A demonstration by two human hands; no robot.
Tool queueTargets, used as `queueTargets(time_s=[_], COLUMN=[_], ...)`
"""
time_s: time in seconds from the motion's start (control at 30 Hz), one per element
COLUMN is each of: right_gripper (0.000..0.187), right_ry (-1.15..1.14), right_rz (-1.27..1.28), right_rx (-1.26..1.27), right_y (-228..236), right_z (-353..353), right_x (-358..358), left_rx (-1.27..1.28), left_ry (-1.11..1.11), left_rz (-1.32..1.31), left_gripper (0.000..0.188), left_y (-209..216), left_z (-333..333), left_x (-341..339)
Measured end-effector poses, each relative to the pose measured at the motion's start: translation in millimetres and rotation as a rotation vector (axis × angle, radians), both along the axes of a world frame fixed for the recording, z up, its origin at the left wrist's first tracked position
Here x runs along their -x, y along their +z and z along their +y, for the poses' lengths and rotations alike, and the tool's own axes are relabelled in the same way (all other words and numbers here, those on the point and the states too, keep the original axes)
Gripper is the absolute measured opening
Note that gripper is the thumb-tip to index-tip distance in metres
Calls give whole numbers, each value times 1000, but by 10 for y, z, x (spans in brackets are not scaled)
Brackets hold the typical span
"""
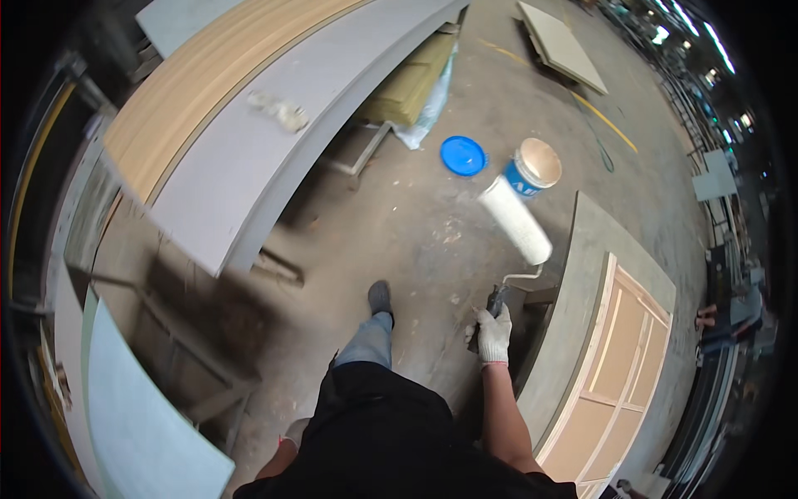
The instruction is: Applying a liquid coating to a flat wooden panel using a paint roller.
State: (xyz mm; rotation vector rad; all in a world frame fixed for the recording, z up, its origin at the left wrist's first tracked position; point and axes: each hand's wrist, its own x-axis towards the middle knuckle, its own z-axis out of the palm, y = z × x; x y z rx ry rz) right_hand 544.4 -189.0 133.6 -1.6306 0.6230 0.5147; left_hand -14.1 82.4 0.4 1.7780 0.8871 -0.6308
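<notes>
My right hand (495, 334), in a white knit glove, is closed round the dark handle of a paint roller (517, 220). Its long white sleeve points up and away, a bent wire frame joining it to the handle. Just beyond the sleeve a blue and white bucket (539, 164) stands on the floor, pale material showing inside. The blue lid (464, 155) lies flat to the bucket's left. My left hand (295, 431), also gloved, hangs low beside my hip; my clothing hides most of it, fingers included.
At the left, a bench carries a long grey panel (224, 166) and wood-toned boards (199, 75). A blurred whitish item (280, 111) lies on the grey panel. To my right, a framed wooden panel (615, 366) rests on a grey board (582, 274). A person (736, 314) is at the far right.
</notes>
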Motion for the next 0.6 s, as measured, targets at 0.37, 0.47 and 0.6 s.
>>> queueTargets(time_s=[0.37,0.47,0.6], right_gripper=[45,51,57], right_ry=[42,-3,-95], right_rz=[41,-8,-57], right_rx=[286,205,297], right_y=[198,171,98], right_z=[-88,-115,-47], right_x=[-2947,-3830,-5118], left_rx=[126,169,166], left_ry=[472,441,283], left_rz=[-98,-103,-51], left_gripper=[37,49,52], left_y=[316,224,50], left_z=[1330,1444,1496], left_x=[-6494,-7731,-9004])
